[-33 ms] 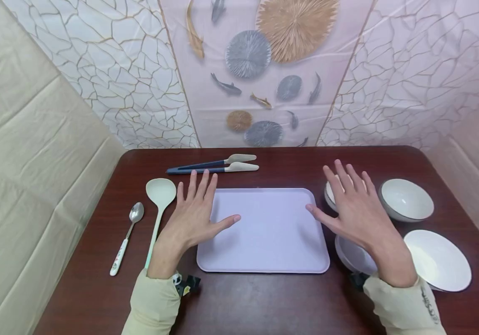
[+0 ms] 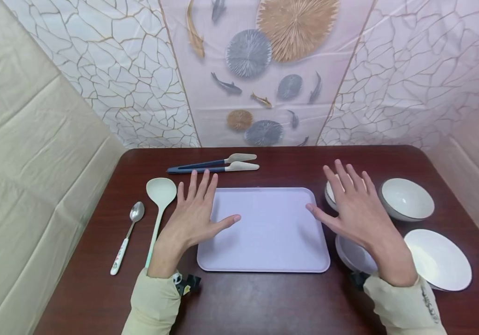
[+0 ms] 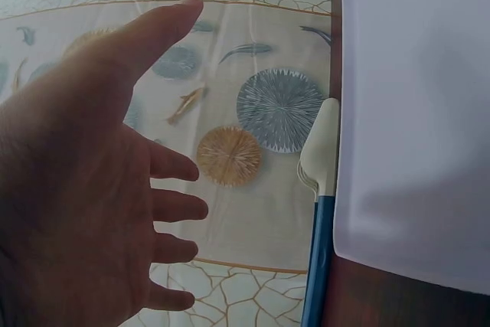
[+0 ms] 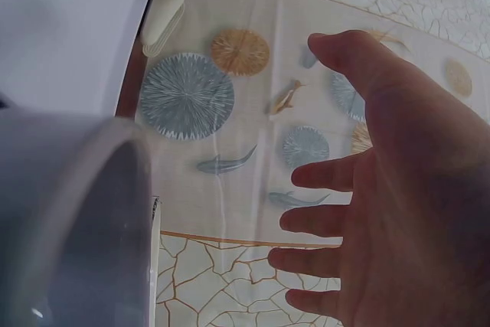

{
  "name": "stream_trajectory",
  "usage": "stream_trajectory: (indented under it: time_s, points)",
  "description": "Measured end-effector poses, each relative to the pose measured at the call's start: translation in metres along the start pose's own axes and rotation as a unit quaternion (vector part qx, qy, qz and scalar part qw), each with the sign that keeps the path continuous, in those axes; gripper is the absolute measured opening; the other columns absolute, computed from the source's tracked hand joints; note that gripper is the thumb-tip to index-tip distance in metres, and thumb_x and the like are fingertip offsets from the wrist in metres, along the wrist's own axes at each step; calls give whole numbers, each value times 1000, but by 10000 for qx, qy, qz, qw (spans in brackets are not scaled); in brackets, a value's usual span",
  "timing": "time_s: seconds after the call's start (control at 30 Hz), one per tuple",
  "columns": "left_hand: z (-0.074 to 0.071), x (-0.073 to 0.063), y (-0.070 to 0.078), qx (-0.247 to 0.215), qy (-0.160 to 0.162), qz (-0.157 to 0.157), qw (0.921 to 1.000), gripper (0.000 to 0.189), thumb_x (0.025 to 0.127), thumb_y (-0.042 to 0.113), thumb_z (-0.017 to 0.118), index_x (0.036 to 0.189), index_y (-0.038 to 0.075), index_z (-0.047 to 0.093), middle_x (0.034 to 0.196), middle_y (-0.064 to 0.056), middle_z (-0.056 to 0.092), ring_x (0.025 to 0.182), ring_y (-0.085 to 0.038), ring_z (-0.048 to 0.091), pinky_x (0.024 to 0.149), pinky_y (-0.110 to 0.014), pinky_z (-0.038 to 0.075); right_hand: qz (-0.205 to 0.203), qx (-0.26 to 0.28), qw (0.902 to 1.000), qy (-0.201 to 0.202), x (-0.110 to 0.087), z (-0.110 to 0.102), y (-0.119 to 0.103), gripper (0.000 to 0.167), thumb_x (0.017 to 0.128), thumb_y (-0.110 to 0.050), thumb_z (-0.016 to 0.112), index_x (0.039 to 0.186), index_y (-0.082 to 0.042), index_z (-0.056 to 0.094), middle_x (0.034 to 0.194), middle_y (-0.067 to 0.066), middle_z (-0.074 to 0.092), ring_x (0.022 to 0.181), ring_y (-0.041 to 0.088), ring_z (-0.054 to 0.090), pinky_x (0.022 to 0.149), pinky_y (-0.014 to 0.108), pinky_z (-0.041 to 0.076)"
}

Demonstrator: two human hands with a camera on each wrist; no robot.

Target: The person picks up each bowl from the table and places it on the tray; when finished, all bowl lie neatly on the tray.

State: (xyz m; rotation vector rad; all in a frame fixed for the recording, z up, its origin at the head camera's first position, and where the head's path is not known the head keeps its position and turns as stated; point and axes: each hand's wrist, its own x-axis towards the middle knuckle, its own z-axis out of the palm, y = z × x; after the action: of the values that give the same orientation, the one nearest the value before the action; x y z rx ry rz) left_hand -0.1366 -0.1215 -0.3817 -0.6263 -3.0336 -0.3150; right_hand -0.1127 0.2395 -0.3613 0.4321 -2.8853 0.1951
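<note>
My left hand [image 2: 191, 218] hovers with fingers spread over the left edge of a pale lavender tray [image 2: 264, 232] and holds nothing. Close to its left lies a large ladle [image 2: 161, 190] with a cream bowl and mint handle, partly covered by the wrist. In the head view my right hand [image 2: 358, 216], also spread and holding nothing, overlaps a small bowl [image 2: 330, 195] and a lavender bowl [image 2: 354, 256] beyond the tray's right side. The left wrist view shows the left palm [image 3: 69, 212] beside the tray; the right palm [image 4: 413, 212] appears in the right wrist view.
Blue-handled tongs [image 2: 206, 167] with cream tips lie behind the tray. A metal spoon [image 2: 126, 239] with a white handle is at far left. On the right stand a white bowl [image 2: 407, 200] and a wide white dish [image 2: 438, 260]. Patterned cloth [image 2: 248, 93] hangs behind the dark table [image 2: 239, 302].
</note>
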Motion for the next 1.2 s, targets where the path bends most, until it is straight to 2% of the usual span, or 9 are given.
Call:
stream_trajectory:
  time_s: [0.37,0.53,0.63,0.73,0.87,0.97,1.03,1.1,1.2]
  points:
    - [-2,0,1,-195,-50,9,9998,111,81,84,40,158,13,3,163,-8,2,147,-28,-13,115,-57,0,25,-7,10000,-79,-2,-3,-4,99,87,-68,54,153,0,27,155,27,25,141,45,23,115,56,10]
    - [0,-2,-8,-458,121,-103,9988,103,88,73,49,158,10,9,162,-12,14,147,-33,10,115,-53,16,132,324,9994,-26,-12,-18,5,82,91,-59,58,147,-2,38,144,24,44,131,43,40,109,56,26]
    - [9,-10,-15,-738,154,-251,9968,94,91,59,58,156,3,19,158,-18,25,142,-36,27,109,-54,30,432,489,9977,158,-39,-26,25,68,91,-50,64,141,-6,49,130,22,57,117,43,51,94,60,38]
    - [22,-22,-16,-1223,-155,-439,9914,90,92,52,62,153,-3,24,154,-23,31,139,-37,33,107,-54,34,1171,640,9903,385,-84,-30,55,60,91,-44,68,137,-8,53,124,25,58,112,45,51,84,63,39]
    - [42,-39,-17,-1848,-618,-650,9787,95,91,54,62,152,-6,22,156,-24,25,144,-37,23,111,-56,26,2177,970,9696,558,-135,-22,90,68,91,-39,69,140,2,46,131,33,48,119,53,40,93,67,28]
    - [53,-49,-18,-2041,-698,-606,9746,107,86,63,63,154,-5,16,159,-21,18,147,-34,12,112,-60,19,2493,1246,9584,610,-160,-10,105,84,86,-35,75,142,13,35,135,40,40,117,60,36,97,69,24]
    - [59,-53,-19,-2067,-680,-494,9748,118,80,70,64,155,-3,12,160,-19,14,148,-32,8,111,-62,17,2472,1524,9548,641,-173,-2,109,95,79,-29,82,144,16,29,135,44,36,114,60,36,106,51,28]
    - [62,-57,-22,-2050,-688,-369,9756,128,73,76,67,155,-2,7,162,-17,9,148,-31,4,111,-61,16,2359,1782,9527,700,-181,5,112,105,70,-22,88,146,15,25,133,44,36,109,55,37,103,28,29]
    - [65,-61,-26,-2048,-750,-175,9758,137,66,77,71,156,1,1,163,-15,2,148,-29,-1,113,-59,13,2128,2038,9521,817,-185,14,114,115,61,-13,93,148,12,22,132,45,34,111,52,35,92,6,15]
